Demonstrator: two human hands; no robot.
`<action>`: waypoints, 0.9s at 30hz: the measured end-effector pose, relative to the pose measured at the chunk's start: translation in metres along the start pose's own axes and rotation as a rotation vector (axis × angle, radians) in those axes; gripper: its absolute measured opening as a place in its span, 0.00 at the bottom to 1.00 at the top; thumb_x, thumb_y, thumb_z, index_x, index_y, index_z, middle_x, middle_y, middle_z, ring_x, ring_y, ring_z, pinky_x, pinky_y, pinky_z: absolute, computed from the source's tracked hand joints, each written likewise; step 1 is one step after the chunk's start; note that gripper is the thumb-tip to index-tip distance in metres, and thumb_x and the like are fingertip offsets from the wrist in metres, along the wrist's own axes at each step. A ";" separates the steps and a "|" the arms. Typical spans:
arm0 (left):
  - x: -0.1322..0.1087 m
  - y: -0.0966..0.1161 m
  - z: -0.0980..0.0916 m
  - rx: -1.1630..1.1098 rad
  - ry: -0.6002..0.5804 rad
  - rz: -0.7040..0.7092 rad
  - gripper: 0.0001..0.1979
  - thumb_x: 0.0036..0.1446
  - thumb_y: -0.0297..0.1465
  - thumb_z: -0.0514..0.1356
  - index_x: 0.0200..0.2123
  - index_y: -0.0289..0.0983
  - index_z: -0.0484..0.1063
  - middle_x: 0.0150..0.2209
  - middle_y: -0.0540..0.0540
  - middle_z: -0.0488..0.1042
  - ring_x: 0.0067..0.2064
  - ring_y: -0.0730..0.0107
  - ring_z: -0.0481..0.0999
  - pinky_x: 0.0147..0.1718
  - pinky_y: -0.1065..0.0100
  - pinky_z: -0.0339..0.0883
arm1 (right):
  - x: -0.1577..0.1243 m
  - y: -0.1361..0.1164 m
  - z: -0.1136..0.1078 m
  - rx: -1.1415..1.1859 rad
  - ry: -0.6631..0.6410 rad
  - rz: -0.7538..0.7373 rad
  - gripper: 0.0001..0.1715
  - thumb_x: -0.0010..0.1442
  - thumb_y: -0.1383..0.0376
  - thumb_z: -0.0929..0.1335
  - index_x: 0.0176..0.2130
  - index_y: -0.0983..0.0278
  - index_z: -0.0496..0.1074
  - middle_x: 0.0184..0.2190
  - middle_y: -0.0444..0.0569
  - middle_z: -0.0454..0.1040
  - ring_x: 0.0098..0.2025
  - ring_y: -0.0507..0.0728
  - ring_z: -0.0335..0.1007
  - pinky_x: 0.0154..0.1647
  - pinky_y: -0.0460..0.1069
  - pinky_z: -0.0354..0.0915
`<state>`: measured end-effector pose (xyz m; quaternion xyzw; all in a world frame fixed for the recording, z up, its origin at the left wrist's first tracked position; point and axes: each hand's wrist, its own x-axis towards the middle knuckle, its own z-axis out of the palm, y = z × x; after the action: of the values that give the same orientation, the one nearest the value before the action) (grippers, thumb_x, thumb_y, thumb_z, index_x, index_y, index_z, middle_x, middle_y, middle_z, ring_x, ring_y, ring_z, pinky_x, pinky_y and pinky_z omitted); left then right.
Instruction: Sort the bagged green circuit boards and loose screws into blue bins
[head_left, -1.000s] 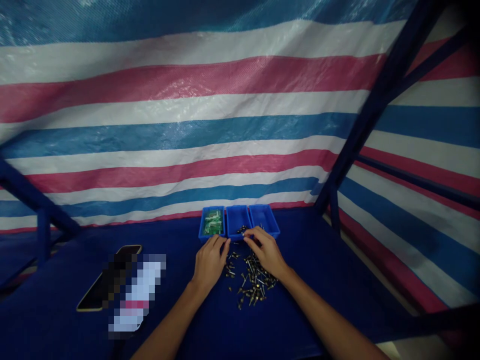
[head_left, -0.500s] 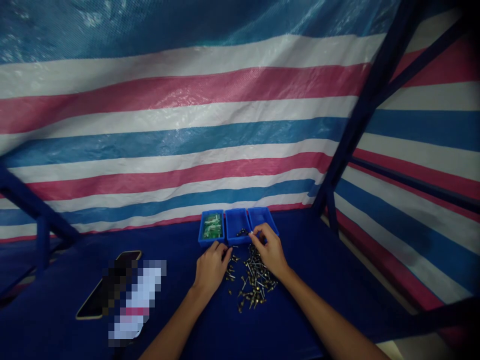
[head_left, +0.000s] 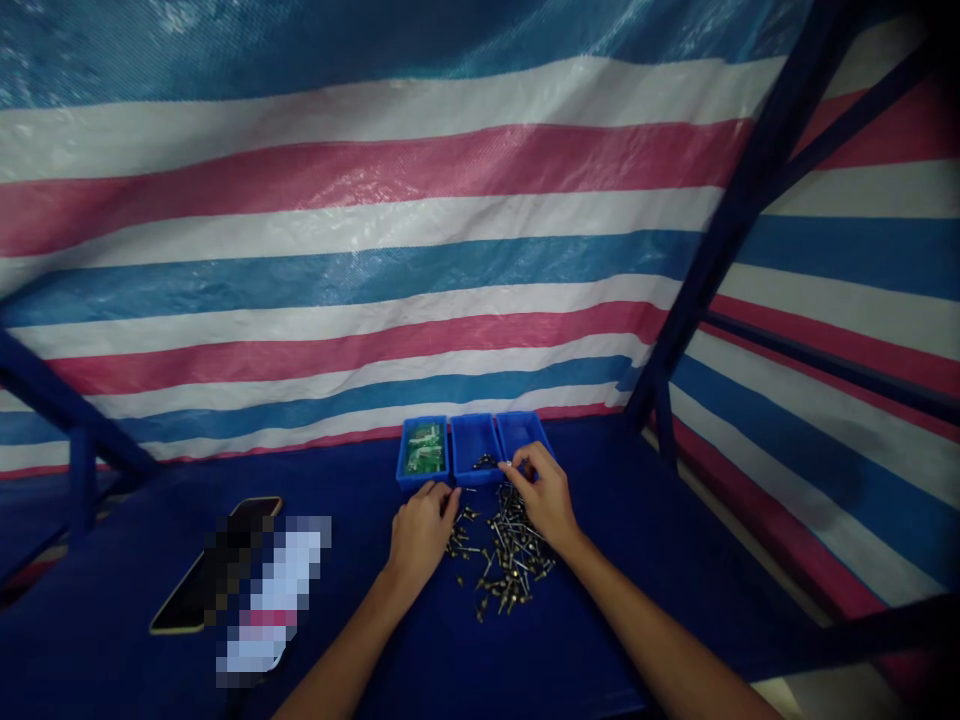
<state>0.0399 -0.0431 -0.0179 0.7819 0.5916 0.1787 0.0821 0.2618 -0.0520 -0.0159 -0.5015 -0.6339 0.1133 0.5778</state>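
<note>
Slightly curled, left hand (head_left: 422,533) rests by the fasteners (head_left: 504,570); right hand (head_left: 546,497) pinches above them

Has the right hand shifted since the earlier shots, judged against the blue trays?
Yes: the right hand has moved rightward and slightly forward, from the front of the middle blue tray to beside the right blue tray.

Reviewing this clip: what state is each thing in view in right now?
Left hand: fingers curled beside the pile, nothing visibly held.
Right hand: fingertips pinched by the middle bin; any held piece too small to tell.
Metal fasteners: loose pile on the blue cloth.
Left blue bin: holds green items.
Middle blue bin: few dark pieces inside.
Right blue bin: partly behind right hand.
Phone: lying flat, screen dark.
</note>
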 end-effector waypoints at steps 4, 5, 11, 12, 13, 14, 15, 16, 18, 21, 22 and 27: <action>0.000 0.001 0.001 -0.003 -0.045 -0.011 0.18 0.75 0.41 0.52 0.34 0.41 0.73 0.37 0.50 0.80 0.36 0.66 0.80 0.30 0.68 0.55 | 0.001 -0.001 -0.001 -0.011 0.011 -0.011 0.12 0.70 0.60 0.70 0.34 0.60 0.71 0.31 0.42 0.65 0.32 0.55 0.63 0.37 0.51 0.60; -0.001 0.002 0.001 0.001 -0.059 -0.007 0.18 0.75 0.42 0.52 0.35 0.41 0.73 0.37 0.50 0.80 0.36 0.66 0.81 0.30 0.68 0.55 | 0.001 -0.001 -0.001 -0.010 0.011 -0.012 0.11 0.70 0.60 0.70 0.34 0.60 0.71 0.31 0.42 0.66 0.32 0.55 0.63 0.38 0.51 0.61; -0.002 0.004 0.002 0.017 -0.090 0.021 0.19 0.74 0.47 0.53 0.37 0.41 0.72 0.36 0.49 0.81 0.37 0.63 0.81 0.30 0.68 0.55 | 0.002 -0.004 -0.002 0.000 0.038 -0.010 0.10 0.70 0.61 0.70 0.36 0.59 0.72 0.32 0.43 0.67 0.31 0.55 0.63 0.38 0.51 0.62; -0.002 0.004 0.002 0.016 -0.089 0.034 0.19 0.73 0.48 0.53 0.37 0.41 0.72 0.36 0.49 0.81 0.37 0.63 0.81 0.30 0.68 0.55 | 0.002 -0.004 -0.002 0.000 0.044 -0.006 0.09 0.70 0.61 0.70 0.36 0.59 0.72 0.32 0.43 0.67 0.31 0.55 0.63 0.38 0.51 0.62; -0.002 0.004 0.002 0.015 -0.091 0.046 0.19 0.73 0.48 0.53 0.38 0.41 0.72 0.36 0.49 0.81 0.37 0.63 0.81 0.30 0.68 0.55 | 0.002 -0.003 -0.002 -0.001 0.049 -0.002 0.09 0.70 0.61 0.70 0.36 0.59 0.72 0.32 0.43 0.66 0.31 0.55 0.63 0.37 0.51 0.62; -0.002 0.003 0.001 0.015 -0.097 0.055 0.19 0.73 0.48 0.53 0.38 0.41 0.72 0.36 0.49 0.82 0.37 0.63 0.81 0.30 0.68 0.56 | 0.002 -0.003 -0.002 -0.002 0.052 0.001 0.09 0.70 0.60 0.70 0.36 0.59 0.72 0.32 0.42 0.66 0.31 0.55 0.63 0.37 0.51 0.62; -0.002 0.003 0.001 0.015 -0.102 0.059 0.19 0.73 0.49 0.53 0.38 0.42 0.72 0.36 0.49 0.82 0.36 0.63 0.81 0.31 0.68 0.56 | 0.001 -0.003 -0.001 -0.004 0.054 0.003 0.09 0.70 0.60 0.70 0.36 0.59 0.72 0.31 0.42 0.66 0.30 0.55 0.63 0.37 0.51 0.62; -0.002 0.003 0.000 0.016 -0.107 0.060 0.19 0.73 0.49 0.53 0.39 0.42 0.72 0.37 0.48 0.82 0.37 0.63 0.81 0.31 0.68 0.56 | 0.001 -0.002 -0.001 -0.006 0.054 0.005 0.10 0.70 0.60 0.70 0.35 0.59 0.72 0.31 0.42 0.66 0.30 0.55 0.63 0.37 0.51 0.62; -0.002 0.004 0.000 0.019 -0.111 0.059 0.19 0.73 0.49 0.53 0.39 0.42 0.72 0.37 0.48 0.82 0.37 0.62 0.82 0.31 0.68 0.57 | 0.001 -0.002 -0.001 -0.008 0.057 0.009 0.10 0.70 0.60 0.70 0.35 0.59 0.72 0.31 0.42 0.67 0.30 0.54 0.63 0.36 0.51 0.62; -0.002 0.003 0.000 0.021 -0.118 0.061 0.18 0.74 0.48 0.53 0.40 0.42 0.72 0.38 0.48 0.82 0.38 0.62 0.82 0.32 0.68 0.58 | 0.001 -0.001 0.000 -0.007 0.061 0.017 0.10 0.69 0.60 0.71 0.35 0.59 0.71 0.32 0.42 0.68 0.30 0.54 0.63 0.35 0.50 0.62; -0.002 0.003 0.001 0.020 -0.123 0.062 0.17 0.74 0.47 0.53 0.40 0.42 0.72 0.39 0.48 0.82 0.38 0.62 0.82 0.32 0.69 0.59 | 0.001 0.000 0.000 -0.005 0.064 0.021 0.10 0.69 0.60 0.71 0.35 0.59 0.72 0.32 0.42 0.68 0.30 0.54 0.64 0.35 0.50 0.62; -0.001 0.001 0.004 0.038 -0.130 0.063 0.14 0.75 0.44 0.53 0.42 0.43 0.72 0.40 0.48 0.83 0.39 0.62 0.83 0.33 0.69 0.59 | 0.001 0.003 0.000 -0.002 0.092 0.033 0.10 0.70 0.58 0.70 0.37 0.59 0.73 0.33 0.44 0.71 0.30 0.55 0.65 0.36 0.51 0.63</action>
<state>0.0415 -0.0443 -0.0213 0.8114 0.5635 0.1190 0.0999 0.2635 -0.0499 -0.0180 -0.5169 -0.5984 0.0990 0.6041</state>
